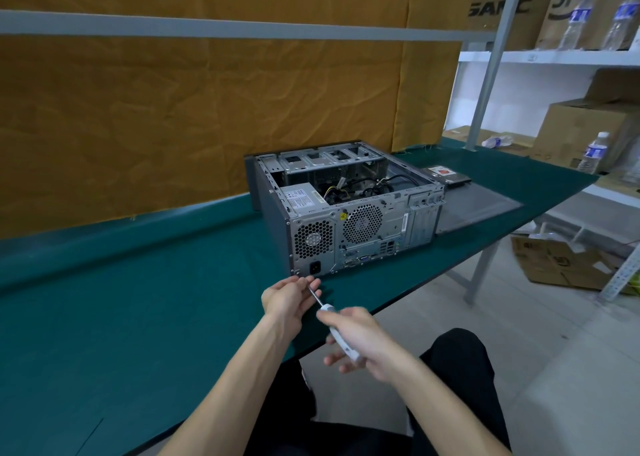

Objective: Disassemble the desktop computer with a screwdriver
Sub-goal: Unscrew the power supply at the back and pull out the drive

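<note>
Centrally, the desktop computer (346,209) lies on its side on the green table (138,299), its side panel off so that the interior faces up and its rear panel faces the person. Inside, a power supply (304,197) occupies the near left corner, with black and yellow cables (360,187) bundled behind it and metal drive bays (325,157) along the far edge. On the rear panel, 2 perforated fan grilles sit side by side above a power socket (314,267). The removed grey side panel (481,206) lies flat on the table just right of the case, and a hard drive (445,175) rests at the panel's far end. In front of the case, near its lower left rear corner, the right hand (363,341) grips the white handle of the screwdriver (337,331), fingers curled round it. The left hand (289,298) pinches the metal shaft close to its tip, which points toward the case corner; whether the tip touches a screw cannot be told. Cardboard boxes (581,133) and water bottles (594,152) stand on the shelving at right.
</note>
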`<state>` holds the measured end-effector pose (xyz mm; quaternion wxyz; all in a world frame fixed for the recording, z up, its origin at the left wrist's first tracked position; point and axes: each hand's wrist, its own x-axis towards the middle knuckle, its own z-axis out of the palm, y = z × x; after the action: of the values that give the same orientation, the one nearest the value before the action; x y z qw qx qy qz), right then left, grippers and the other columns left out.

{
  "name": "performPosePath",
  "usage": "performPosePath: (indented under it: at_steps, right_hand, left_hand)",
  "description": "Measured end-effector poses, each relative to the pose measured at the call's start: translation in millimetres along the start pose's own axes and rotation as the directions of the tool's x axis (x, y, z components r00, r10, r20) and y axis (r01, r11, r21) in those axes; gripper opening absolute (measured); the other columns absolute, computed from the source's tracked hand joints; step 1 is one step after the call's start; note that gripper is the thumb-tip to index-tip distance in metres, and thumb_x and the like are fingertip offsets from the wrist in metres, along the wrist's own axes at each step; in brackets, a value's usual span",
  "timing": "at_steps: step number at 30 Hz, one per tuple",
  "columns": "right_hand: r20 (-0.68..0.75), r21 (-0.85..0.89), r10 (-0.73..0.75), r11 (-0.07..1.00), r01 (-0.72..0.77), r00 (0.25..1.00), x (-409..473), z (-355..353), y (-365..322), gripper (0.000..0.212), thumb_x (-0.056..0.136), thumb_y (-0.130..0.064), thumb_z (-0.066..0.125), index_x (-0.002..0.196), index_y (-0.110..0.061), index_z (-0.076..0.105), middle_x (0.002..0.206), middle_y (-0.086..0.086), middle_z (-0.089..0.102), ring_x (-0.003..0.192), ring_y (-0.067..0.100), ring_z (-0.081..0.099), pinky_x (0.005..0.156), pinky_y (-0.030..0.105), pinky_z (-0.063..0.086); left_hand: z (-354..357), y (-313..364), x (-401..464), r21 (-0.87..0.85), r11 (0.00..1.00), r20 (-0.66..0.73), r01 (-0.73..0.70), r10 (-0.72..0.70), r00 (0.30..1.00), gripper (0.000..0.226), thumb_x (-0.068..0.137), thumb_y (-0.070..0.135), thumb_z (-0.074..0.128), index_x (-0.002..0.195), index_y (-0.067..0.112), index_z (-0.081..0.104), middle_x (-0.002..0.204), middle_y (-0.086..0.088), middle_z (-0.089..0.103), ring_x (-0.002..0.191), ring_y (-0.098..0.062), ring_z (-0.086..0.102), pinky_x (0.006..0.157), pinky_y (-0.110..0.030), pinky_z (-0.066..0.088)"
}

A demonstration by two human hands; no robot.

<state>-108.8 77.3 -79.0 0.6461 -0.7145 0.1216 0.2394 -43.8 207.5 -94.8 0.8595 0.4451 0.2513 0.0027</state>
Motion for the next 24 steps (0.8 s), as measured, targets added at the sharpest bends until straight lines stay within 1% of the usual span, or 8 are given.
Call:
performPosePath:
  at_steps: [3, 5, 8, 11, 13, 16, 20, 24]
  right_hand:
    - [0.099, 0.071, 0.052, 0.996, -0.059, 0.994, -3, -5, -5, 0.033, 0.101, -0.031, 0.055, 0.111, -0.001, 0.063, 0.084, 0.015, 0.076, 0.046, 0.02, 0.058, 0.036, 0.022, 0.036]
    - [-0.101, -0.272, -0.172, 0.952, 0.139, 0.98, -1, -2, -2, 0.028, 0.094, -0.03, 0.063, 0.103, -0.004, 0.066, 0.08, 0.009, 0.076, 0.051, 0.023, 0.059, 0.042, 0.026, 0.04]
    - [-0.238, -0.752, -0.518, 0.633, 0.181, 0.822, 5, 0, 8, 0.02, 0.084, -0.034, 0.072, 0.098, -0.024, 0.062, 0.084, -0.003, 0.069, 0.07, 0.021, 0.061, 0.055, 0.029, 0.044]
    - [-0.055, -0.162, -0.137, 0.979, 0.127, 0.989, 0, -7, 3, 0.033, 0.091, -0.037, 0.07, 0.115, -0.017, 0.058, 0.092, 0.003, 0.066, 0.062, 0.017, 0.064, 0.051, 0.028, 0.048]
    - [0.207, 0.163, 0.056, 0.982, -0.091, 0.977, -4, -12, 0, 0.039, 0.101, -0.038, 0.057, 0.119, -0.003, 0.057, 0.09, 0.015, 0.071, 0.056, 0.02, 0.065, 0.044, 0.027, 0.048]
    - [0.059, -0.011, -0.067, 0.998, 0.068, 0.996, -3, -7, 4, 0.031, 0.097, -0.032, 0.06, 0.104, -0.003, 0.066, 0.077, 0.01, 0.073, 0.048, 0.018, 0.057, 0.042, 0.026, 0.042]
    - [-0.223, -0.678, -0.435, 0.712, 0.181, 0.873, 1, 6, 16, 0.026, 0.083, -0.037, 0.071, 0.098, -0.028, 0.052, 0.083, -0.008, 0.061, 0.064, 0.012, 0.056, 0.049, 0.028, 0.038]
    - [0.119, 0.133, 0.03, 0.99, -0.046, 0.992, -7, -2, 6, 0.034, 0.1, -0.034, 0.059, 0.123, -0.01, 0.051, 0.097, 0.015, 0.068, 0.056, 0.021, 0.064, 0.044, 0.029, 0.051]
  left_hand:
    - [-3, 2, 1, -0.005, 1.0, 0.015, 0.011, -0.011, 1.0, 0.024, 0.099, -0.011, 0.05, 0.122, -0.012, 0.05, 0.092, -0.022, 0.069, 0.079, -0.029, 0.072, 0.06, -0.031, 0.063]
    - [-1, 3, 2, 0.003, 1.0, 0.017, 0.016, -0.016, 1.0, 0.024, 0.099, -0.009, 0.052, 0.122, -0.015, 0.051, 0.092, -0.022, 0.069, 0.079, -0.029, 0.072, 0.058, -0.031, 0.063]
    - [5, 0, 1, 0.0, 1.0, 0.018, 0.021, -0.021, 1.0, 0.03, 0.098, -0.008, 0.056, 0.125, -0.017, 0.05, 0.093, -0.023, 0.069, 0.079, -0.028, 0.072, 0.056, -0.032, 0.063]
    - [6, -3, 3, -0.056, 0.998, 0.007, 0.029, -0.029, 1.0, 0.035, 0.098, -0.01, 0.054, 0.131, -0.014, 0.044, 0.093, -0.023, 0.069, 0.079, -0.028, 0.071, 0.056, -0.033, 0.063]
    - [3, -4, 3, -0.084, 0.996, 0.03, 0.03, -0.027, 0.999, 0.034, 0.099, -0.009, 0.052, 0.132, -0.014, 0.044, 0.092, -0.023, 0.069, 0.081, -0.028, 0.071, 0.054, -0.032, 0.062]
    - [0, -4, 6, -0.078, 0.996, 0.061, 0.046, -0.042, 0.997, 0.03, 0.101, -0.006, 0.05, 0.13, -0.015, 0.046, 0.095, -0.023, 0.069, 0.083, -0.028, 0.071, 0.052, -0.031, 0.061]
    - [0, -3, 7, -0.047, 0.998, 0.06, 0.033, -0.03, 0.998, 0.021, 0.1, -0.006, 0.053, 0.12, -0.012, 0.051, 0.1, -0.025, 0.071, 0.076, -0.025, 0.075, 0.053, -0.031, 0.06]
    - [-3, -4, 9, -0.067, 0.997, 0.102, 0.047, -0.04, 0.994, 0.013, 0.102, -0.007, 0.047, 0.114, -0.007, 0.05, 0.103, -0.024, 0.07, 0.087, -0.029, 0.073, 0.054, -0.032, 0.061]
